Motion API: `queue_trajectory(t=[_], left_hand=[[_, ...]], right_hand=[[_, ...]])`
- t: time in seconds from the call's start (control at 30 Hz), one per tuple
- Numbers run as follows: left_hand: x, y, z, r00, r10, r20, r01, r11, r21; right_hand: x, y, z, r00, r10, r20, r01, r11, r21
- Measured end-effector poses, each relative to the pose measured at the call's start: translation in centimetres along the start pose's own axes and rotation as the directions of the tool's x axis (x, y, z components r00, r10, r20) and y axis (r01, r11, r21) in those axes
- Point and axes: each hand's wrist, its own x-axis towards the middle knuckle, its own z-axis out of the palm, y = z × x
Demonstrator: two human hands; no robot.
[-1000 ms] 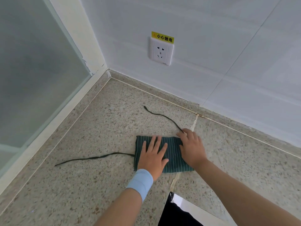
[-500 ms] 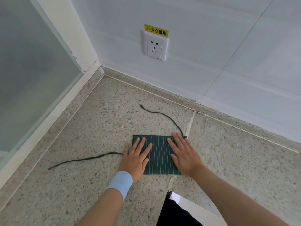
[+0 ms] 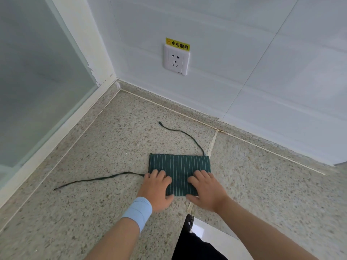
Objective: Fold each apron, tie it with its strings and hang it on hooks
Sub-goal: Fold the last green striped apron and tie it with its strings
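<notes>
the folded apron, a dark green pinstriped rectangle, lay flat on the speckled stone bench, well out from the wall corner. its long axis ran left to right, square to the person, and its white stripes ran away from the body. the left hand, with a pale blue wristband behind it, sat on the near left corner. the right hand sat on the near right corner. both hands had fingers curled down onto the cloth and thumbs at the near hem, so each appeared to pinch that hem; whether the thumbs were tucked under it could not be told. a strip of cloth showed between the hands, and the far half of the apron lay uncovered just beyond the knuckles. the left string trailed leftward over the bench from the apron's left edge, beside the left hand. the far string curved from the far right corner toward the wall, nearer the right hand. judged from this layout, folding was nearly finished and tying had not begun. the near hem would most likely be turned away from the body, across the short axis, leaving each hand a string on its own side. a wall socket sat above.
</notes>
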Motion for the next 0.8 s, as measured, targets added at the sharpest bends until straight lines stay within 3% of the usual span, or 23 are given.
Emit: queue_trajectory(t=[0.13,0.27,0.43,0.5,0.57,0.63,0.7,0.8], left_hand=[[-0.4,-2.0,-0.2,0.999,0.022,0.033,-0.019,0.996,-0.089],[0.4,-3.3,-1.4,0.988,-0.128,0.083,0.148,0.931,-0.334],[2.0,-3.7,-3.2,0.946,-0.24,0.216,0.308,0.871,-0.382],[2.6,-3.1,-3.5,0.939,-0.291,0.182,0.334,0.895,-0.295],[3.2,-1.6,-3.8,0.944,-0.326,0.058,0.331,0.937,-0.11],[3.8,0.7,-4.1,0.973,-0.228,-0.031,0.23,0.972,0.052],[4.2,2.7,-3.5,0.998,-0.067,0.002,0.066,0.987,0.144],[4.2,3.2,-2.4,0.997,-0.07,0.032,0.064,0.985,0.158]], right_hand=[[-0.2,0.4,-0.4,0.999,0.006,0.047,-0.005,1.0,-0.015],[1.0,1.0,-1.2,0.986,0.148,0.077,-0.147,0.989,-0.022],[2.7,1.2,-2.7,0.931,0.341,0.133,-0.358,0.923,0.139],[2.9,0.7,-3.1,0.925,0.366,0.106,-0.377,0.918,0.123],[3.1,0.4,-3.3,0.957,0.29,-0.001,-0.29,0.957,-0.01],[3.5,-0.3,-3.1,0.986,0.165,-0.023,-0.167,0.981,-0.099],[3.8,-1.2,-2.7,0.998,0.059,0.001,-0.058,0.991,-0.12],[3.8,-1.1,-1.5,0.999,0.03,-0.02,-0.032,0.993,-0.11]])
